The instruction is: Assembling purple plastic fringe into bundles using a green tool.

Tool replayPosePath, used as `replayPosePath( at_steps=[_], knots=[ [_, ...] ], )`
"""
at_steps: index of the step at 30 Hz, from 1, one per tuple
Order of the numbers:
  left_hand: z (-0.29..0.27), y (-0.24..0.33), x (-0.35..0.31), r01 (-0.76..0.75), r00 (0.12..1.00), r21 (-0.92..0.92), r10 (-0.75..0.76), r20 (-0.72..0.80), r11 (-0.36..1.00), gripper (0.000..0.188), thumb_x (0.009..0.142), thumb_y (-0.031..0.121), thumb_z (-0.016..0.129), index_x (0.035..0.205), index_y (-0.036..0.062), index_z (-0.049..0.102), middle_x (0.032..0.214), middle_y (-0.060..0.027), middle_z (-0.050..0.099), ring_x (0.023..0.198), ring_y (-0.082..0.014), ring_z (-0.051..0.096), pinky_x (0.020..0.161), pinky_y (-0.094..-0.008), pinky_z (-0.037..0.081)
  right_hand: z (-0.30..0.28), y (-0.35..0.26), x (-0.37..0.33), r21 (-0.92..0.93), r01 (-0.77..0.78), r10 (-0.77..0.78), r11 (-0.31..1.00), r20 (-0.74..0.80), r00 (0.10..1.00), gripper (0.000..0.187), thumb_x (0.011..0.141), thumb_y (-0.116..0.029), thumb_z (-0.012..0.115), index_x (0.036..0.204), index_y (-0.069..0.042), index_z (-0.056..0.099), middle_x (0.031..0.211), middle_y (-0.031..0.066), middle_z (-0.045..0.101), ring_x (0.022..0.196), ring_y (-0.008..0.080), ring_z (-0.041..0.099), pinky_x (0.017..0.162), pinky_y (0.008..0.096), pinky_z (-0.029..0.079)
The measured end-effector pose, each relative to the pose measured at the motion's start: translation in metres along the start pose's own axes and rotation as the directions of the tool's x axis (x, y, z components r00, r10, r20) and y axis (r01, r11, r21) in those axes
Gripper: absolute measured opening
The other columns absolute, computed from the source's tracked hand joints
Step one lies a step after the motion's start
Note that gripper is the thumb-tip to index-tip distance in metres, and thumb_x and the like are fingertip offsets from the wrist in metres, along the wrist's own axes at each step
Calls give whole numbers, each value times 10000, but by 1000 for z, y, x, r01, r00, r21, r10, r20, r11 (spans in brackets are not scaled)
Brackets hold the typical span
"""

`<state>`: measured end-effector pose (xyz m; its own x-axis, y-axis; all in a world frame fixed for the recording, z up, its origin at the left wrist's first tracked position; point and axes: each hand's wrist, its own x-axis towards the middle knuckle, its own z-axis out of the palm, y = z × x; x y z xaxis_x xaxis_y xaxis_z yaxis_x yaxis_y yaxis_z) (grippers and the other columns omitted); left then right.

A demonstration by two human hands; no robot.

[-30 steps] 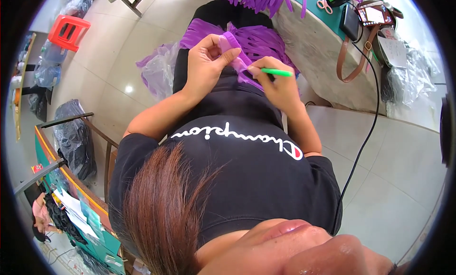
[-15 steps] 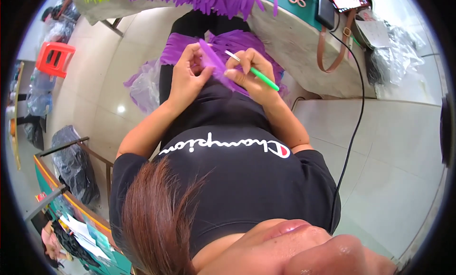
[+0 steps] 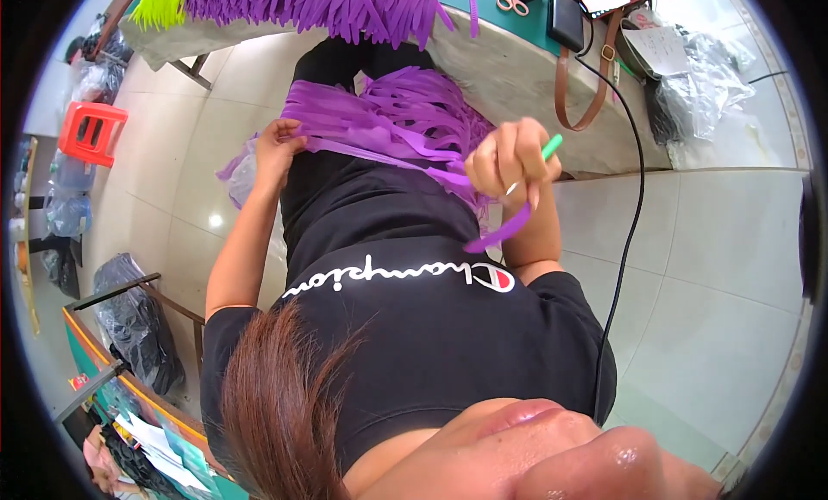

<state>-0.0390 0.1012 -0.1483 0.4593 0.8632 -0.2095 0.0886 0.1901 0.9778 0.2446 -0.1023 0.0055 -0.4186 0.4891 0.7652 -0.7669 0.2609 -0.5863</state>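
Purple strips of soft, thin material (image 3: pixel 405 103) lie heaped across my lap. My left hand (image 3: pixel 280 146) is closed in a pinch on one end of a purple strip (image 3: pixel 362 153) at the left edge of the heap. That strip runs nearly straight toward my right hand (image 3: pixel 513 162), which is raised right of the lap. A slim tool with a green handle (image 3: pixel 553 146) is gripped in the right fist; its thin pale shaft is mostly hidden by the fingers. Below the fist hangs a curved purple strip end (image 3: pixel 500 234). Whether both purple lengths are one strip, I cannot tell.
Ahead, a cloth-draped table (image 3: pixel 535 77) bears purple fringe (image 3: pixel 319 8), lime-green fringe (image 3: pixel 159 6), scissors (image 3: pixel 512 1) and a black power bank (image 3: pixel 565 21). A brown strap (image 3: pixel 561 99) hangs over its edge. A black cable (image 3: pixel 638 181) trails down my right side. A red stool (image 3: pixel 93 133) stands left.
My hands have moved apart, left hand to the left and right hand to the right. A purple strip now stretches across the lap, and the green handle points upward.
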Motion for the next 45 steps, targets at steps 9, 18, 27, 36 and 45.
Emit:
replayPosePath(
  at_steps=[9, 18, 27, 36, 45],
  knots=[
    [-28, 32, -4, -57, 996, 250, 38, 79, 967, 409, 708, -41, 636, 1109, -16, 561, 1008, -105, 580, 770, -151, 608, 657, -256, 519, -72, 42, -42, -543, -786, -188, 295, -840, 509, 195, 848, -48, 672, 805, -31, 483, 932, 80, 668, 851, 101, 582, 774, 250, 469],
    [15, 80, -22, -495, 858, 738, 393, 332, 458, 474, 787, 167, 693, 1201, 5, 530, 1174, -170, 562, 1107, -315, 538, 966, -386, 415, -13, 60, -278, 285, -867, -134, 409, -921, -367, 395, 875, -412, 654, 735, -55, 561, 670, 0, 536, 589, 115, 469, 540, 290, 396],
    [116, 100, -47, -779, 535, 408, 164, 829, 476, 479, 827, 204, 680, 1244, 41, 509, 1200, -166, 540, 1162, -331, 499, 999, -401, 389, -7, 118, -240, 254, -589, -30, 767, -903, -428, 448, 893, -451, 618, 927, -5, 645, 858, 102, 653, 676, 198, 595, 585, 362, 473],
    [168, 214, -139, -36, -200, -396, 382, 902, 917, 181, 913, 84, 591, 1059, -10, 644, 1024, -139, 650, 1000, -267, 609, 883, -364, 469, 4, 105, -234, 232, -581, -147, 780, -835, -531, 208, 799, -137, 730, 765, -99, 528, 747, 42, 563, 703, 186, 559, 676, 338, 478],
    [208, 237, -211, 640, -559, -41, 502, 660, 767, 328, 961, 271, 553, 989, -50, 492, 877, -59, 532, 806, -125, 481, 711, -289, 413, -13, 123, -268, 60, -489, -211, 870, -852, -478, 295, 787, -106, 724, 680, -165, 455, 707, -5, 518, 673, 131, 511, 644, 282, 440]
  ],
)
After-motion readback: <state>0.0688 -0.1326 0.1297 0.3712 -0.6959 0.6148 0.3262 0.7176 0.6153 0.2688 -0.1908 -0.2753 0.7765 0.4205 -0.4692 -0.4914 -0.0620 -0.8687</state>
